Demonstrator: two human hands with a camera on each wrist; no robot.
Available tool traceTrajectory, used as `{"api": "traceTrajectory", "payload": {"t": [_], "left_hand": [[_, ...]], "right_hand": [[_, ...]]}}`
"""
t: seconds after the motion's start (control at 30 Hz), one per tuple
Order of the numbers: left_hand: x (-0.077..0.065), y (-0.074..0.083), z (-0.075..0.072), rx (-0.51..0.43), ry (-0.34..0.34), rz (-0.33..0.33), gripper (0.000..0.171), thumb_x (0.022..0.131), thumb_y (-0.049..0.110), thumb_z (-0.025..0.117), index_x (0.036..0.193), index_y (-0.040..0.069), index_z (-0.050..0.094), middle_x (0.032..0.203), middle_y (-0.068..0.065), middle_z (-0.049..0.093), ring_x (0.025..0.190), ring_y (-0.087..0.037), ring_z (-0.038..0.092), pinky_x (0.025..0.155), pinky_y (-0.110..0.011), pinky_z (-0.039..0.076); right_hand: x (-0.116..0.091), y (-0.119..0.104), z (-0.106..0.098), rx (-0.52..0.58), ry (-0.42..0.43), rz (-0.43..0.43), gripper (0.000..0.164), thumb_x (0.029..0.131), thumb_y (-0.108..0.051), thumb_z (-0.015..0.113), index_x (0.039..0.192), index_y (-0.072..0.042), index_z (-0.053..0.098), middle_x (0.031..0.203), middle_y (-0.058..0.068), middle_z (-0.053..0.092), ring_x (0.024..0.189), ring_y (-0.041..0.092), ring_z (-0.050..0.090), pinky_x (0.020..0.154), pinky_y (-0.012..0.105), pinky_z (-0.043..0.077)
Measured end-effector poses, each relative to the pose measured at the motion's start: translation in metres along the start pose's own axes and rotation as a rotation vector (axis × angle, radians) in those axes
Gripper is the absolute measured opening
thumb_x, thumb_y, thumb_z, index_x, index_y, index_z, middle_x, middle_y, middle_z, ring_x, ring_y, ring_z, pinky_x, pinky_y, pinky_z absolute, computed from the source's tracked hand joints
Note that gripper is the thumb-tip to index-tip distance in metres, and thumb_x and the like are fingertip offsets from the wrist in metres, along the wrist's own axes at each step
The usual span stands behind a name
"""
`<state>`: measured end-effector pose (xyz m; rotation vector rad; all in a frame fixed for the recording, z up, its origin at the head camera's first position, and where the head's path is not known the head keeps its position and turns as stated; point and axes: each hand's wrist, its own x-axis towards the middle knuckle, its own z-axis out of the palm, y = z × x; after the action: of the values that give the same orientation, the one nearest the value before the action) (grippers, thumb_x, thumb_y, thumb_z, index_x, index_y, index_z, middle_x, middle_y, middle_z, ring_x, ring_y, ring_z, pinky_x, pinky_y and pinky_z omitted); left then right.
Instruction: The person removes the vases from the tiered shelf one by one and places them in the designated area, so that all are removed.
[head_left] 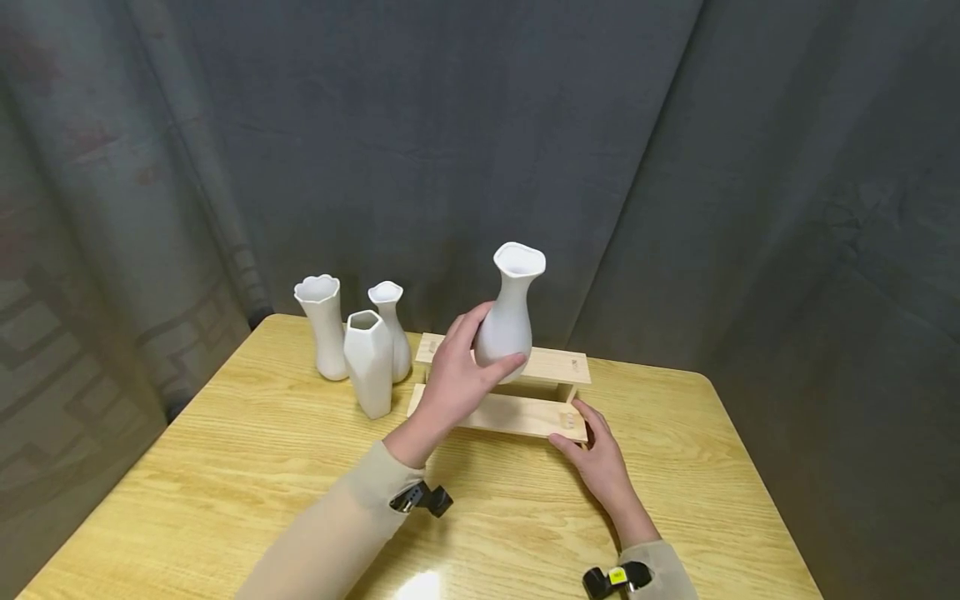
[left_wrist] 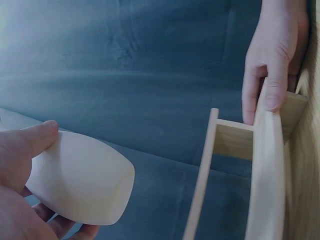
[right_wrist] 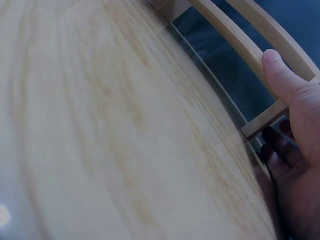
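In the head view my left hand (head_left: 456,379) grips a white vase (head_left: 506,325) by its rounded body, thumb on the near side. The vase has a narrow neck and a wavy rim, and it is held upright over a light wooden two-step stand (head_left: 517,414). Its smooth base (left_wrist: 107,190) shows in the left wrist view, apart from the stand's boards. My right hand (head_left: 603,462) holds the right end of the stand's lower front board. From the right wrist, the thumb (right_wrist: 277,75) lies against that board while the other fingers curl below it.
To the left of the stand are three more white vases: a fluted one (head_left: 326,333), a faceted one (head_left: 369,367) and a slim-necked one (head_left: 401,346). All stand on the wood-grain table (head_left: 300,467). Grey curtains (head_left: 450,150) hang behind the table's back edge.
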<state>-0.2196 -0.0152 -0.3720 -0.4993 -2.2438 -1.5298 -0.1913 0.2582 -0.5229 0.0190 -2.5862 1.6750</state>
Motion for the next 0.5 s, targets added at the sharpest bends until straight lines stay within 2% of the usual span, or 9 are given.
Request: {"api": "traceTrajectory", "payload": {"t": [0.13,0.5], "left_hand": [[-0.004,0.004,-0.017,-0.013,0.011,0.027,0.079,0.089,0.029,0.096,0.157,0.019,0.058,0.142,-0.006,0.064,0.123,-0.027,0.065,0.102,-0.057,0.056],[-0.014,0.007,-0.061,0.029,0.047,0.066,0.079,0.086,0.02,0.098,0.155,0.018,0.059,0.141,-0.006,0.064,0.125,-0.026,0.064,0.105,-0.053,0.054]], "right_hand": [[0.0,0.001,-0.001,-0.008,0.001,0.007,0.092,0.099,-0.041,0.086,0.172,-0.018,0.036,0.174,0.008,0.033,0.157,0.031,0.04,0.123,0.043,0.037],[0.002,0.001,-0.001,0.014,-0.007,-0.002,0.092,0.099,-0.04,0.085,0.173,-0.017,0.035,0.174,0.01,0.032,0.158,0.033,0.039,0.126,0.05,0.035]]}}
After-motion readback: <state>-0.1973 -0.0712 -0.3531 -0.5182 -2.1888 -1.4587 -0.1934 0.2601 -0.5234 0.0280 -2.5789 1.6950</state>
